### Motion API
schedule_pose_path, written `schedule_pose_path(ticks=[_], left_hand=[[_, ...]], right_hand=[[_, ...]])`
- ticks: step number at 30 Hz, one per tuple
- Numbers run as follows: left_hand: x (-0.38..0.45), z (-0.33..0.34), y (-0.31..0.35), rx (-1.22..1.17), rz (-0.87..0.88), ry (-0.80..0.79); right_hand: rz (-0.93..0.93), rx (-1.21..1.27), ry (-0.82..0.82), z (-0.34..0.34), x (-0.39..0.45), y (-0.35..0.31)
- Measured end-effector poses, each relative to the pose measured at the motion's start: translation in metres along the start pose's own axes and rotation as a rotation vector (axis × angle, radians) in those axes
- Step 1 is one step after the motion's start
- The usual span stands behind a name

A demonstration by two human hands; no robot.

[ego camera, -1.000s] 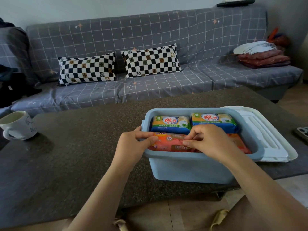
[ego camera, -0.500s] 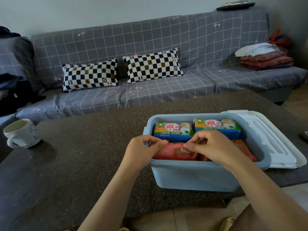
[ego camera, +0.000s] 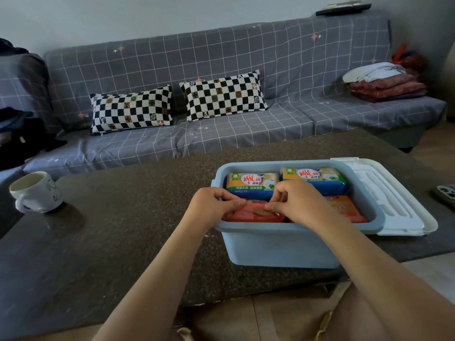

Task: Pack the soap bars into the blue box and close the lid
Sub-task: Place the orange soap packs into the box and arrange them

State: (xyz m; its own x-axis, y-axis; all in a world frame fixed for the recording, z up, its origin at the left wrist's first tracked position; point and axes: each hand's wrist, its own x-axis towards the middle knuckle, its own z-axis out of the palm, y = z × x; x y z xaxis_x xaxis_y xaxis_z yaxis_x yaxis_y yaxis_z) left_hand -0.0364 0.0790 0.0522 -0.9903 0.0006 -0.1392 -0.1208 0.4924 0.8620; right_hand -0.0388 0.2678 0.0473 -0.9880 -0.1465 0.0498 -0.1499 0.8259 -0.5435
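Observation:
The blue box [ego camera: 283, 247] stands open on the dark table. Two yellow-and-blue soap bars [ego camera: 251, 182] lie side by side along its far wall. A red-orange soap bar [ego camera: 253, 214] lies at the near left, and another orange bar [ego camera: 344, 207] shows at the near right. My left hand [ego camera: 211, 205] pinches the left end of the red-orange bar. My right hand [ego camera: 300, 203] pinches the same bar's upper edge from the right. The white lid [ego camera: 398, 203] lies flat against the box's right side.
A white mug [ego camera: 34, 191] stands at the table's left edge. A phone [ego camera: 446, 194] lies at the far right. Behind the table [ego camera: 123, 230] runs a grey checked sofa [ego camera: 283, 70] with two chequered cushions, folded cloths on its right end and dark clothes on its left.
Both hands have stayed on the near-left red-orange bar, their fingers shifting slightly along its top edge. The camera has tilted a little, so the box sits lower in view.

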Motion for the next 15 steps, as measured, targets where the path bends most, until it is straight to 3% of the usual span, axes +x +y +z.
schedule_pose_path(ticks=[6, 10, 12, 15], left_hand=[[-0.012, 0.008, 0.001, -0.008, 0.030, 0.069], [-0.024, 0.022, 0.006, 0.159, 0.077, 0.226], [-0.033, 0.032, 0.017, 0.224, 0.196, 0.298], [-0.044, 0.056, 0.035, 0.110, 0.358, 0.278]], right_hand=[[0.052, 0.161, 0.018, -0.006, -0.008, 0.005], [0.024, 0.215, 0.161, -0.012, -0.019, 0.010], [0.013, 0.211, 0.238, -0.016, -0.028, 0.012], [0.019, 0.225, 0.412, -0.023, -0.048, 0.024]])
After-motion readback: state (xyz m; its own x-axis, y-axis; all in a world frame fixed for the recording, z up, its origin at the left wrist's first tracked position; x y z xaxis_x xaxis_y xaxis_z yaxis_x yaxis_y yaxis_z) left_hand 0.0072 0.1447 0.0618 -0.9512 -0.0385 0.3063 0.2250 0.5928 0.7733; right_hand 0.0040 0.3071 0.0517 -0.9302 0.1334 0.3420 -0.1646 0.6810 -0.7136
